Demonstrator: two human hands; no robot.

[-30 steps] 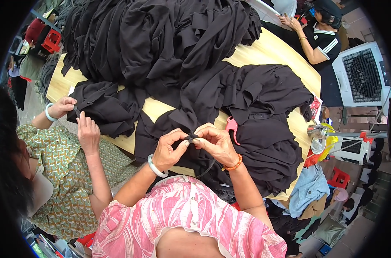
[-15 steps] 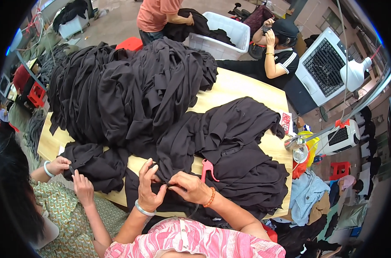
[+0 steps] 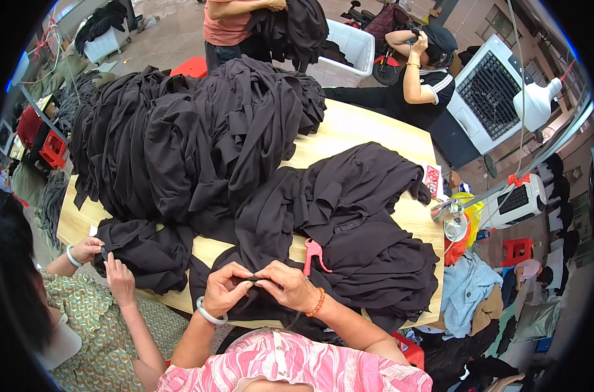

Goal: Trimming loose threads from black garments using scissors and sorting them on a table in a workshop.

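Observation:
Both of my hands meet over the near edge of the table, pinching a narrow folded edge of a black garment [image 3: 257,248]. My left hand [image 3: 226,289], with a pale bangle at the wrist, has its thumb and fingers pressed together on the cloth. Close beside it, my right hand [image 3: 288,285], wearing an orange bead bracelet, grips the same edge. The fingers cover most of the bit they hold. Just right of my right hand, a pink tool with a curved lever [image 3: 315,256] lies on the black cloth.
A tall heap of black garments [image 3: 179,137] covers the table's [image 3: 355,124] far left. More black clothing [image 3: 375,261] lies at right. On my left, a co-worker's hands [image 3: 117,274] handle black cloth. Beyond the table stand two people and a white bin [image 3: 349,49].
My left hand's fingers have come down from a raised, spread pose and closed on the garment edge beside my right hand. Across the table, a person has lifted black cloth from the bin.

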